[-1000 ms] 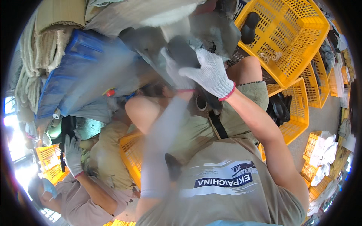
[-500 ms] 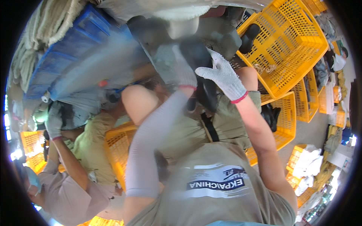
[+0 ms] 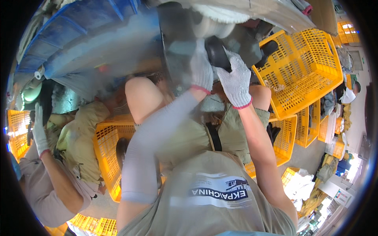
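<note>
Both my hands wear whitish knit gloves with pink-red cuffs. Between them is a black shoe, its smooth rounded end facing up and away from me. My left hand lies along the shoe's left side, slightly smeared by motion. On the other side, my right hand grips it with thumb and fingers. Just beyond the shoe is a pale, rounded buffing wheel, blurred, below a fluffy white edge. Whether shoe and wheel touch, I cannot tell. The shoe's lower part is hidden by my hands.
A dusty blue hood spreads at the far left. At the right stands a yellow crate, with another black shoe by its left edge. Another yellow crate is left of my legs. A co-worker's gloved hand is farther left.
The shoe has turned from lengthwise toward my lap to rounded end up, nearer the wheel. My right hand, with thumb spread before, now closes on it. The view has shifted somewhat.
</note>
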A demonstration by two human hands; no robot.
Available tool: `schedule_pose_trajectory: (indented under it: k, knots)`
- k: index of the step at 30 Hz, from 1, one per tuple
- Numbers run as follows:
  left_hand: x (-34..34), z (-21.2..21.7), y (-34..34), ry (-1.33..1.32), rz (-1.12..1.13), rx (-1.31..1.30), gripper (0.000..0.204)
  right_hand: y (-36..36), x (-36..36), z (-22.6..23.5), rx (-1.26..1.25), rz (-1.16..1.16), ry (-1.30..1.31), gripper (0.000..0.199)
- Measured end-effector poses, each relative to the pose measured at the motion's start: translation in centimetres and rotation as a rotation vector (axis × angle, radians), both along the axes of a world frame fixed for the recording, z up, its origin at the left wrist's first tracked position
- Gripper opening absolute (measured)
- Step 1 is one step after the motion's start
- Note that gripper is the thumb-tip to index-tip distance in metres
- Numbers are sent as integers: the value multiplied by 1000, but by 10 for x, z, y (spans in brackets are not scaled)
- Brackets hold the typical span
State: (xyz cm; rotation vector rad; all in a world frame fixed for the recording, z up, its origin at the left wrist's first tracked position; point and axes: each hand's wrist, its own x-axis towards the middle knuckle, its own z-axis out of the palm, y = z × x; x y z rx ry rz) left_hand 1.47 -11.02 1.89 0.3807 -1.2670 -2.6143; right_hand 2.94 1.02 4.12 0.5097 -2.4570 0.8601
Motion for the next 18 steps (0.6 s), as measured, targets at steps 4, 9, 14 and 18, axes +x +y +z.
schedule_pose_trajectory:
  k: [4,9,14,18]
  knots:
    - [0,-11,-5,169,-42,-194,45,-9,6,13,-73,8,-96,44]
    - [-20,-48,-1,86,-49,-345,44,-31,-2,62,-87,82,-365,58]
    - [-64,-74,-15,-31,-122,-210,42,-10,22,54,-232,208,-742,53]
    - [-89,-68,-28,-137,-222,-57,41,-13,1,38,222,14,-249,35]
